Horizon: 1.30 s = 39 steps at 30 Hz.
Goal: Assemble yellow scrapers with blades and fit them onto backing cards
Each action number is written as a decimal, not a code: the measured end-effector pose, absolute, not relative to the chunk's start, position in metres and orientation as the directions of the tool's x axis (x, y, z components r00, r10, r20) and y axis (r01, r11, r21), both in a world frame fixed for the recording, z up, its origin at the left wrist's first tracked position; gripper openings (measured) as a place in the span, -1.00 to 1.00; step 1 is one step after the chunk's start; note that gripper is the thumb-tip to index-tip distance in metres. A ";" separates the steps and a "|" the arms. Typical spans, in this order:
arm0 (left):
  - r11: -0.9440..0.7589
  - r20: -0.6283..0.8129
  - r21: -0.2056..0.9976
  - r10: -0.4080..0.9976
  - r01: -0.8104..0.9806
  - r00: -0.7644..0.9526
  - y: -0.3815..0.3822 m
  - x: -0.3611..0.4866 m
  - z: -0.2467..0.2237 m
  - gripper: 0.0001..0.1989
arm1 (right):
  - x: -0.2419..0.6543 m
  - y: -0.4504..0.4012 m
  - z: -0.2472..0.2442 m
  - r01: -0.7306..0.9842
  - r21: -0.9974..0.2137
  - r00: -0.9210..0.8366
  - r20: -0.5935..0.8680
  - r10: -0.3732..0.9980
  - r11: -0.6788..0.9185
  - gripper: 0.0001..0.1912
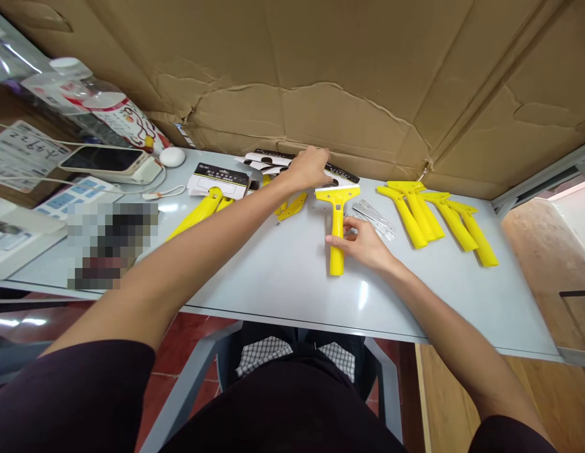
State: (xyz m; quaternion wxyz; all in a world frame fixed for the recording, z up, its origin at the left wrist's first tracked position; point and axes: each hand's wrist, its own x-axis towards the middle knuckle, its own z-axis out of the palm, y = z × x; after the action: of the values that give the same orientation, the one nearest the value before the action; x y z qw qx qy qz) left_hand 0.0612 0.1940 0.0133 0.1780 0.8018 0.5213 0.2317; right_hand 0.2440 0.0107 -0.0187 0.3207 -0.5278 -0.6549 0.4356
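Observation:
A yellow scraper point(337, 221) with a wide head is upright in my view, its handle between the thumb and fingers of my right hand point(365, 244). At the back of the table, my left hand point(309, 168) is closed over black-and-white packaging cards point(342, 175); its fingertips are partly hidden. Small yellow plastic pieces point(293, 206) lie under my left forearm. Thin metal blades point(373, 217) sit in a loose pile beyond my right hand. To the left, more yellow scrapers point(198, 212) have a card point(219, 181) over their heads.
Several yellow scraper handles point(455, 223) lie at the right. A cardboard sheet point(349, 75) stands along the back edge. At left are a phone point(104, 159), a white round object point(172, 156), a cable, a power strip point(73, 196) and plastic bottles point(117, 113).

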 end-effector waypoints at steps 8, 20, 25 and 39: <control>-0.359 0.275 0.597 0.932 0.718 0.237 0.134 0.022 0.047 -0.15 | 0.244 0.008 -0.011 0.367 -0.930 -0.241 -0.094 0.966 0.001 -0.60; -0.349 0.259 0.857 0.928 0.380 0.267 0.066 -0.032 0.010 -0.79 | 0.255 0.011 0.013 0.247 -0.968 -0.130 -0.071 0.989 -0.037 -0.50; -0.290 0.176 0.924 0.902 0.251 0.394 0.053 -0.039 0.013 -0.76 | 0.261 0.011 0.018 0.273 -0.962 -0.066 -0.012 0.998 0.006 -0.50; -0.046 -0.031 0.993 0.786 0.108 0.618 0.026 -0.015 -0.003 -0.65 | 0.260 0.014 0.008 0.102 -0.994 0.074 0.035 0.997 0.027 -0.56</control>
State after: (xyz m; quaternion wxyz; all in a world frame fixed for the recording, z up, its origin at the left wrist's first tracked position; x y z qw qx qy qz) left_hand -0.0148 0.0263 -0.0034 0.6039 0.6666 0.3352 0.2805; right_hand 0.2596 0.0141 0.0080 0.5003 -0.5354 -0.5131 0.4470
